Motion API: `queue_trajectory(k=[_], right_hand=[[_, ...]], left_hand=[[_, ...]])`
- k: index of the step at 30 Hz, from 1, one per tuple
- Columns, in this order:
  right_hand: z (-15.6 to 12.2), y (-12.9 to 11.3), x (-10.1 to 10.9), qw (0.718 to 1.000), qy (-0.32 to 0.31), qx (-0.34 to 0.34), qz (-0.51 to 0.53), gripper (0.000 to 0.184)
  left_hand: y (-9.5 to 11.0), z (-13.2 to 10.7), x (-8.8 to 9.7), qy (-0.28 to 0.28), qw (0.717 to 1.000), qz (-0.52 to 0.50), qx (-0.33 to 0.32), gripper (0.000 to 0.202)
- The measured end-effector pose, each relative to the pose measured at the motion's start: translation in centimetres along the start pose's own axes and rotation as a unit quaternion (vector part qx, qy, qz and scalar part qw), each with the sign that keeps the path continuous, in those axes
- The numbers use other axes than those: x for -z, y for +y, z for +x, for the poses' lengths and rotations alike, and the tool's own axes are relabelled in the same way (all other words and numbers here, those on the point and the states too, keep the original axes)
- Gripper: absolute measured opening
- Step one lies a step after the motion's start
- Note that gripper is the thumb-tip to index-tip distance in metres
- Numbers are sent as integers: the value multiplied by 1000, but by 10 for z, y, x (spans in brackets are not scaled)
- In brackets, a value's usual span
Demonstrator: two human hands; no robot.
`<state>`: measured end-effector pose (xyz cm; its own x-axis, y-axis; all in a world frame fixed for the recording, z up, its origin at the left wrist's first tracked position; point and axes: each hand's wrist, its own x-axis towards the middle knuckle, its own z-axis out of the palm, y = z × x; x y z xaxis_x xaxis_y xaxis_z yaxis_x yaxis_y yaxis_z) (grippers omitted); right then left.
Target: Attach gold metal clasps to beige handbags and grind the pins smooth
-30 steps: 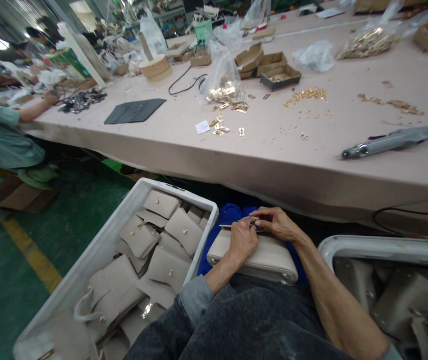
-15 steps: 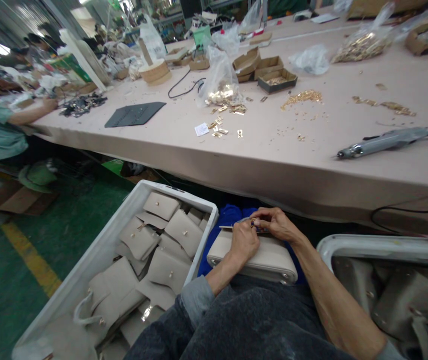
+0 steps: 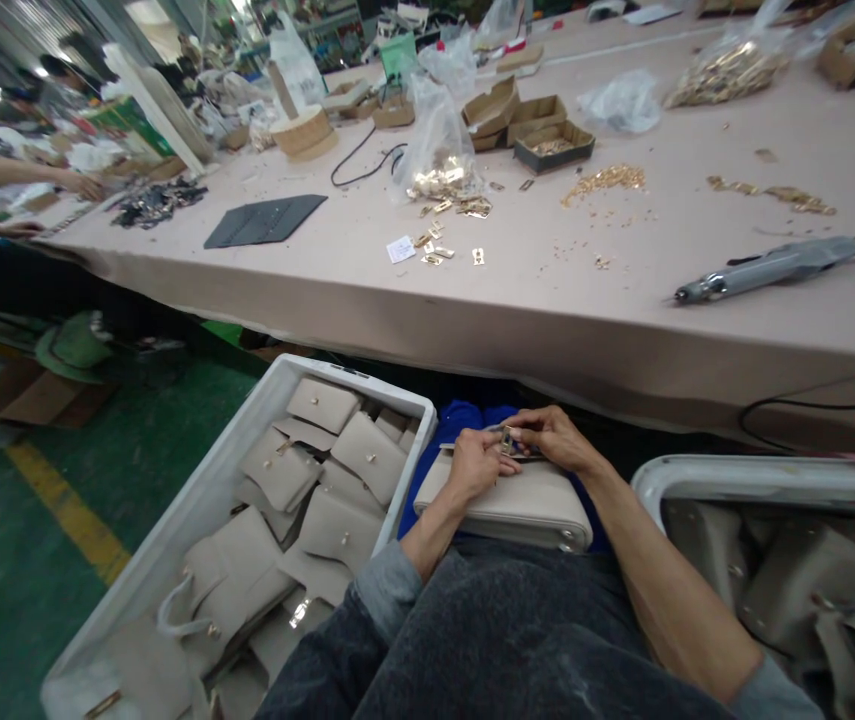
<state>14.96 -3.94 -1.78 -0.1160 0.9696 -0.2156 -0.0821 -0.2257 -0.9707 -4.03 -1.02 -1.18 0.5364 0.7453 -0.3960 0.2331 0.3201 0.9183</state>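
A beige handbag (image 3: 524,505) lies across my lap, over blue cloth (image 3: 464,418). At the bag's far edge, my right hand (image 3: 553,437) pinches a small gold metal plate (image 3: 506,440) between thumb and fingers. From the other side my left hand (image 3: 476,462) rests on the bag's flap, its fingers bent around the flap edge beside the plate. The undersides of the left fingers and part of the flap are hidden.
A white crate (image 3: 164,530) of beige handbags stands at my left, another crate (image 3: 764,468) with bags at my right. On the table (image 3: 367,285) lie an electric screwdriver (image 3: 768,270), gold plates (image 3: 438,250), small gold pieces (image 3: 607,182) and a dark board (image 3: 266,220). A co-worker's hand (image 3: 82,184) is far left.
The gold plate now shows upright between my fingers. My left hand has turned, with its fingers reaching further toward the plate. The co-worker's arm at far left has shifted.
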Motion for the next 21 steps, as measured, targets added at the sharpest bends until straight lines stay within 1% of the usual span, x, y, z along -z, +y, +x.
queue_trajectory(k=[3, 8, 15, 21], right_hand=[[0, -2, -2, 1000, 3, -9, 9, 45], [-1, -1, -2, 1000, -13, -7, 23, 47], [-1, 6, -1, 999, -15, -2, 31, 44], [-1, 4, -2, 1000, -10, 8, 15, 46]], left_hand=[[3, -2, 1, -1, 1000, -28, 8, 31], [12, -5, 2, 2, 999, -33, 27, 27], [7, -1, 1, 27, 998, -43, 49, 23], [7, 0, -1, 41, 997, -40, 53, 24]])
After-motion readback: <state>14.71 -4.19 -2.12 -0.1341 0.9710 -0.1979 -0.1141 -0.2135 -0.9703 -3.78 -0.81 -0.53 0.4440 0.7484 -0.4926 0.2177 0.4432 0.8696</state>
